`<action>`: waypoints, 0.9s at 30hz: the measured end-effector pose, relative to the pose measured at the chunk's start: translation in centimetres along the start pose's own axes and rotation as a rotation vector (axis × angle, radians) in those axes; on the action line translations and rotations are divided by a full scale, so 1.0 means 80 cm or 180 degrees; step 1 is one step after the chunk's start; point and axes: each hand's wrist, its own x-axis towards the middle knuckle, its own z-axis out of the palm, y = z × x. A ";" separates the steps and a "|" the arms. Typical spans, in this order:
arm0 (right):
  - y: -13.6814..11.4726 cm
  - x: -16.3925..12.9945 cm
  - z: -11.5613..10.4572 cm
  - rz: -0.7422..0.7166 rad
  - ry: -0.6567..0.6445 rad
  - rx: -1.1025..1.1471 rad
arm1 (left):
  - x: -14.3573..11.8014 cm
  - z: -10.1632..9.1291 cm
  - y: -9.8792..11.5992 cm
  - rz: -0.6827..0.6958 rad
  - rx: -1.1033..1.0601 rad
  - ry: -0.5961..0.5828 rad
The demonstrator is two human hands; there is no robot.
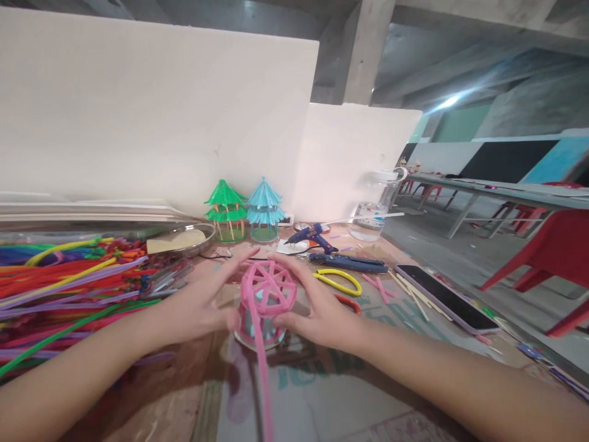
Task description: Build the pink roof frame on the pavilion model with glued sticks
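A pink pipe-cleaner dome [267, 293] sits over a small round container [257, 334] on the table, with one long pink stem trailing toward me. My left hand [209, 301] cups the dome's left side, thumb against it. My right hand [317, 304] presses on its right side, fingers spread along the wire frame. Both hands hold the dome between them.
A heap of coloured pipe cleaners [64, 282] fills the left. Behind stand a green [225, 210] and a blue [264, 210] pagoda model, a metal dish [184, 242], a glue gun [313, 236], yellow-handled pliers [338, 279], a phone [444, 298], a plastic jar [375, 212]. Red chairs [547, 258] stand at right.
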 end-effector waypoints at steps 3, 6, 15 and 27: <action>-0.001 -0.003 0.003 -0.0017 -0.0056 0.0064 | 0.007 -0.008 0.010 -0.0219 -0.0344 0.0125; -0.002 -0.005 0.009 -0.0103 -0.0077 0.0169 | 0.014 -0.007 0.014 -0.0674 -0.0597 0.0269; 0.002 -0.007 0.021 0.0459 -0.0021 0.0553 | 0.018 -0.004 0.019 -0.1123 -0.0888 0.0486; 0.005 -0.004 0.001 0.0782 -0.0268 0.0262 | 0.006 -0.012 0.018 -0.0570 0.0305 0.0454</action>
